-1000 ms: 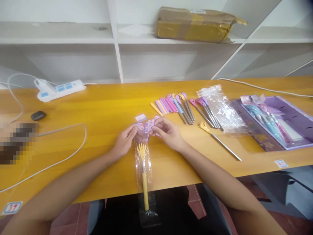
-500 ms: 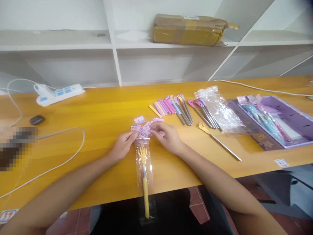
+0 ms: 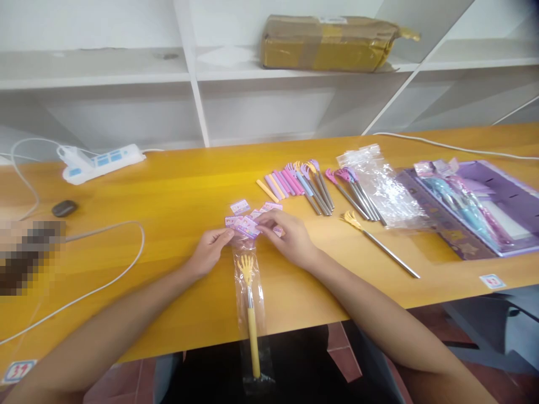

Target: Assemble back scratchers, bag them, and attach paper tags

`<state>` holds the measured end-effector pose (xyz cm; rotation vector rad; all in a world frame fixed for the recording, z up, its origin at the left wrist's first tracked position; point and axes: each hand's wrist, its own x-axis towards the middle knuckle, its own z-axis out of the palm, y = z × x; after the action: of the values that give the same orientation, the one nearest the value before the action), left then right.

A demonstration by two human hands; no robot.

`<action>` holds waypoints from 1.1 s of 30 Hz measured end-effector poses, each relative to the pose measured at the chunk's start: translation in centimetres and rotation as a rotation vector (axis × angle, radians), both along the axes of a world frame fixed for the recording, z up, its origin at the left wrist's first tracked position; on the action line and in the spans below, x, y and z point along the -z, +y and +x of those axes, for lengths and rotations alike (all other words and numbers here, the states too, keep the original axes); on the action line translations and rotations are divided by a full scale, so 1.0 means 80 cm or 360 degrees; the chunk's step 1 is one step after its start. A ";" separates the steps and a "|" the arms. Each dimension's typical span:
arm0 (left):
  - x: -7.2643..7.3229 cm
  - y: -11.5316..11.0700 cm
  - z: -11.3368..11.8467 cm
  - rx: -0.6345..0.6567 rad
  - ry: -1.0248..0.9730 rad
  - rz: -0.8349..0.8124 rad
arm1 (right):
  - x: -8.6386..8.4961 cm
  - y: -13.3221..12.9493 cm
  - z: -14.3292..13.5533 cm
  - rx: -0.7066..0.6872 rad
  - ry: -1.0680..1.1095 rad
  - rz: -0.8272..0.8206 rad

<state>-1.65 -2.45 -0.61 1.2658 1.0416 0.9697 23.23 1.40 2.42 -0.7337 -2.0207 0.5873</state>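
Now, in the head-camera view, a printed purple-and-white card lay nearly level across the top end of a clear plastic sleeve, after sitting at a steeper slant half a second earlier. The left hand pinched the sleeve's upper edge between thumb and finger; the right hand gripped the card's near-right corner. The shift brought card and sleeve mouth together, though whether the card had slipped inside could not be told. A yellow backscratcher was already in the sleeve, claw toward the hands, handle hanging past the edge of the wooden surface. Spare cards lay just beyond the fingers; an unsleeved yellow-clawed rod rested apart, on the right.
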 end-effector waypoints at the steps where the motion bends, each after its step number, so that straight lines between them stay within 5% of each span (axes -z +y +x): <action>1: 0.002 0.001 -0.001 -0.0002 -0.0009 -0.0008 | 0.000 0.000 0.000 -0.0009 -0.0010 0.0005; 19: 0.007 0.003 -0.001 -0.0166 0.0049 -0.0029 | -0.004 -0.007 -0.002 -0.0133 -0.0079 0.0185; 33: -0.004 0.003 0.001 -0.0063 0.0019 0.0010 | -0.003 -0.012 0.000 -0.0226 -0.0220 0.0221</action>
<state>-1.55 -2.22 -0.32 1.2617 1.0771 0.9975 23.25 0.47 2.68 -0.5643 -2.2302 0.4826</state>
